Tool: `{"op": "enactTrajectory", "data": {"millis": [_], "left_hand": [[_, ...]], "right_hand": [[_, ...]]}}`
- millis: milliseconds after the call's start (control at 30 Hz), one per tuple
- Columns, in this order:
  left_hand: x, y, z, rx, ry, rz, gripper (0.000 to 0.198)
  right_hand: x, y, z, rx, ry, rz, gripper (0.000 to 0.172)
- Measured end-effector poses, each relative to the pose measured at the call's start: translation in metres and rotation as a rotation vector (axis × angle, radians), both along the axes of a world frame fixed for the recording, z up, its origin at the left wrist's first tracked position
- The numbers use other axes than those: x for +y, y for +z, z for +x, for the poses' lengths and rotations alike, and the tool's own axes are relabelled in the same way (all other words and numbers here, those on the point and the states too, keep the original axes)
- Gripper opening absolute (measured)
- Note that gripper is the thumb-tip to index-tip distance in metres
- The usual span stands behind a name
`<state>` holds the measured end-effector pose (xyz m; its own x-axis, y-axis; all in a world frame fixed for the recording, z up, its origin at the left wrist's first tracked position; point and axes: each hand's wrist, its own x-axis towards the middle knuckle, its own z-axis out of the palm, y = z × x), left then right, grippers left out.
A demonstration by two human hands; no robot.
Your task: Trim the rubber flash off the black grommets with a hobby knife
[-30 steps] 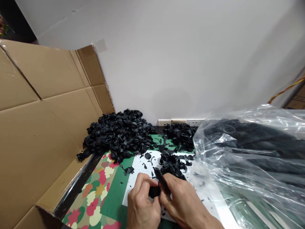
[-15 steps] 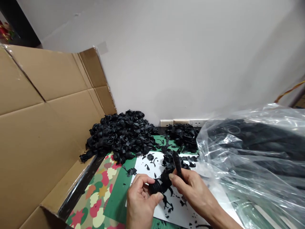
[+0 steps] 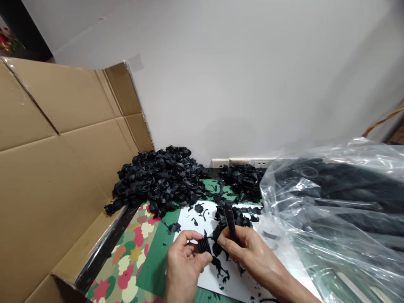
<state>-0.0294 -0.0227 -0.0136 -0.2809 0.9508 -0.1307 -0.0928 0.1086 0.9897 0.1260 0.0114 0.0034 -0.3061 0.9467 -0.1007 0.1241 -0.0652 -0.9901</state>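
Observation:
My left hand [image 3: 187, 263] pinches a ribbed black rubber bellows [image 3: 204, 245] between thumb and fingers, above a white sheet [image 3: 206, 282]. Just to its right, my right hand [image 3: 248, 248] is closed around a slim dark tool [image 3: 230, 221] whose upper end points away from me. The tool's lower end is hidden by the fingers, so its kind cannot be told. Behind and under the right hand lies a clump of black rubber scraps [image 3: 241, 219]. Thin torn shreds [image 3: 221, 267] are scattered on the sheet between the hands.
A large heap of ribbed black pieces [image 3: 164, 176] lies against a cardboard box wall [image 3: 78, 168]. Another black pile [image 3: 243, 179] sits below wall sockets [image 3: 260, 163]. At right spreads a clear plastic bag [image 3: 341, 210] with black parts inside. A green mat [image 3: 153, 265] extends under the sheet.
My right hand and the dark tool have shifted slightly left, the tool's upper end too. My left hand has moved a little left, and the bellows now sits turned more upright in its fingers.

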Motion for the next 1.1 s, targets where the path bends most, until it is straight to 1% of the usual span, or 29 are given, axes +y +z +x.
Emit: {"op": "enactTrajectory", "data": {"millis": [200,333,400,467,567,633,733,900,1033,1100], "left_hand": [[0.003,-0.006,-0.002,-0.010,-0.005,0.002,0.029],[0.005,-0.002,-0.002,-0.083,0.012,0.012,0.042],[0.007,0.001,-0.001,-0.114,-0.007,-0.002,0.048],[0.008,0.004,-0.001,-0.127,-0.041,-0.032,0.050],[0.008,0.004,0.000,-0.122,-0.072,-0.068,0.051],[0.008,0.003,0.000,-0.108,-0.097,-0.083,0.051],[0.008,0.002,0.001,-0.078,-0.145,-0.073,0.046],[0.007,0.002,0.002,-0.014,-0.112,0.023,0.041],[0.006,0.001,0.002,0.031,-0.088,0.020,0.035],[0.005,0.000,0.002,0.054,-0.070,0.010,0.033]], "right_hand": [[-0.002,0.002,0.000,0.034,0.075,-0.005,0.017],[-0.002,0.003,-0.001,0.076,0.163,-0.056,0.016],[-0.003,0.003,-0.002,0.074,0.180,-0.060,0.014],[-0.003,0.002,-0.003,0.049,0.155,-0.039,0.013],[-0.005,-0.002,-0.005,0.032,0.114,-0.008,0.016],[-0.005,-0.004,-0.006,0.033,0.113,0.001,0.016],[-0.005,-0.005,-0.007,0.035,0.091,-0.013,0.017],[0.000,-0.007,-0.006,0.112,0.063,-0.082,0.019],[0.002,-0.009,-0.005,0.168,0.038,-0.165,0.021],[0.003,-0.010,-0.005,0.196,0.026,-0.180,0.021]]}}
